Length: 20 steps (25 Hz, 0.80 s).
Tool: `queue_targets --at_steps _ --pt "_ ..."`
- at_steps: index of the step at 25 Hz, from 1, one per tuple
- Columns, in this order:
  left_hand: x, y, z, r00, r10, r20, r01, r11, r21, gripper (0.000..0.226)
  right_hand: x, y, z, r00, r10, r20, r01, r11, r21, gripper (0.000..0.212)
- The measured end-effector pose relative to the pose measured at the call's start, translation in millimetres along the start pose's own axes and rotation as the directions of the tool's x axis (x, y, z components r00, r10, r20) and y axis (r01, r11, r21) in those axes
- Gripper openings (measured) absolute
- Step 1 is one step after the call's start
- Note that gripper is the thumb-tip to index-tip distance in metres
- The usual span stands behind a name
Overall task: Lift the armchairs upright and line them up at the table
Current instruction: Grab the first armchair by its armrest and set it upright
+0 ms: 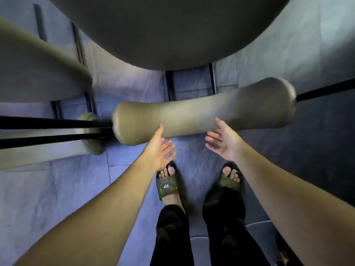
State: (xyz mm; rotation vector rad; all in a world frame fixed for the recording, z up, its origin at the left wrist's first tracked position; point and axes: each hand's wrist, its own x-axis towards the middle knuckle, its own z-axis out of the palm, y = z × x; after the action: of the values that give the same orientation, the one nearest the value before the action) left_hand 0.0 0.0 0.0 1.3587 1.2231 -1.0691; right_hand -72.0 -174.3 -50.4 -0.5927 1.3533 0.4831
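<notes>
While the person stood in slippers (166, 186) on the tiled floor (57, 189), both hands were spread wide and gripped nothing — the left hand (160, 150) had its thumb edge touching the padded armrest (201, 114) of an armchair, the right hand (222, 140) sat just beside it, palm up. Black metal rods (48, 122) ran off the armrest's ends. Beyond it loomed the round table (169, 29), with a second armchair (38, 60) at the left. My guess: with no firm hold, the chair could tip or swing — maybe onto the bare toes, or into the table edge.
</notes>
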Motion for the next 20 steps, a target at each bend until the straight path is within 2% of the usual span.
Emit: queue_targets --at_steps 2,5,8,10,12,17,20 --pt "31.1 -2.7 3.3 0.999 -0.039 0.01 0.04 0.998 -0.055 0.088 28.5 8.6 -0.5 0.999 0.023 -0.049 -0.021 0.999 0.042 0.06" --pt "56.4 -1.1 5.1 0.999 -0.044 0.014 0.046 0.983 -0.178 0.099 58.1 16.3 1.7 0.996 0.046 -0.074 -0.038 0.993 0.116 0.071" --pt "78.9 -1.3 2.1 1.0 -0.009 0.002 0.01 0.952 -0.307 0.092 81.3 11.3 3.0 0.994 0.018 -0.11 0.008 0.972 0.236 0.068" --pt "90.3 -3.8 0.8 1.0 0.014 0.018 -0.007 0.93 -0.366 0.085 90.6 8.7 3.1 0.995 -0.011 -0.101 0.041 0.952 0.305 0.055" --pt "97.4 -7.5 0.6 1.0 0.031 0.004 -0.027 0.921 -0.388 0.083 97.8 11.0 2.0 0.995 -0.027 -0.096 0.059 0.935 0.349 0.049" --pt "93.4 -6.1 1.8 1.0 0.023 -0.007 -0.024 0.928 -0.372 0.086 86.4 -0.3 -4.1 0.996 0.013 -0.09 0.018 0.944 0.33 0.041" --pt "76.3 -9.9 1.8 0.999 0.025 -0.034 -0.035 0.938 -0.345 0.086 63.7 -3.9 -9.9 0.991 0.037 -0.132 0.007 0.948 0.318 0.059"
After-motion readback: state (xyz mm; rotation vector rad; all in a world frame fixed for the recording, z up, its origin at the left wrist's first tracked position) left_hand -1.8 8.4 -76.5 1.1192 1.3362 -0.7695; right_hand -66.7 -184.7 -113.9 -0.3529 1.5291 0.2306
